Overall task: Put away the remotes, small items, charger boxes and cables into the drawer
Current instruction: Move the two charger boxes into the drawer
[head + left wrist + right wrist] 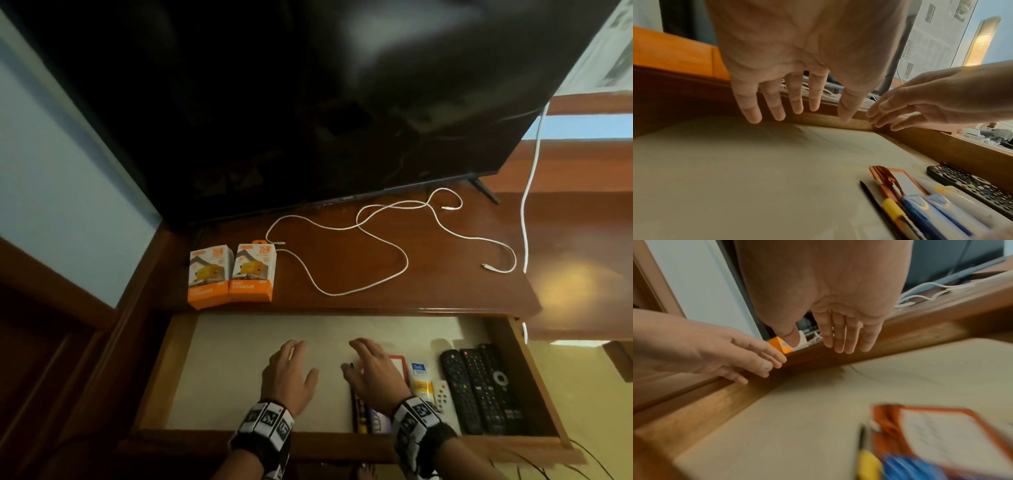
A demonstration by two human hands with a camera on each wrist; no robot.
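The wooden drawer (pixel 161 373) stands pulled out, lined with pale paper. At its right lie black remotes (pixel 479 387), a small white remote (pixel 442 397), a tube (pixel 419 378), an orange-framed card (pixel 399 363) and pens (pixel 359 416). Both hands hover above the drawer floor with straight fingers and hold nothing: my left hand (pixel 291 370) in the middle, my right hand (pixel 371 371) over the card. Two orange and white charger boxes (pixel 231 274) stand on the cabinet top at the left. White cables (pixel 387 240) sprawl across the top to their right.
A large black TV (pixel 308 102) stands on the wooden cabinet top (pixel 445 291) behind the boxes and cables. Another white cable (pixel 529 192) hangs down at the right edge. A light blue wall is at the left.
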